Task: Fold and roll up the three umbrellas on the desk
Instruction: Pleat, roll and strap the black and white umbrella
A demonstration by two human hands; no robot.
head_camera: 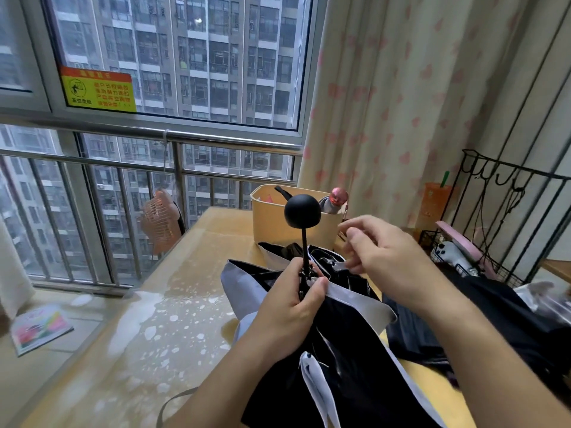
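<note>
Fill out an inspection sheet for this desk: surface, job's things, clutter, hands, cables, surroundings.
Surface: glossy beige desk, mottled with pale blotches.
Job's things: black umbrella with pale trim, its round handle pointing up and its canopy loose, not yet rolled; dark fabric lying to the right, probably another umbrella; a third cannot be told.
Clutter: beige bin with a pink figure in it.
Hands: left hand grips the black umbrella below the handle's stem; right hand pinches a pale strip of it.
Cables: thin black cords hang on the wire rack.
Surroundings: railing across the window, orange fan, heart-print curtain, booklet on the floor.
</note>
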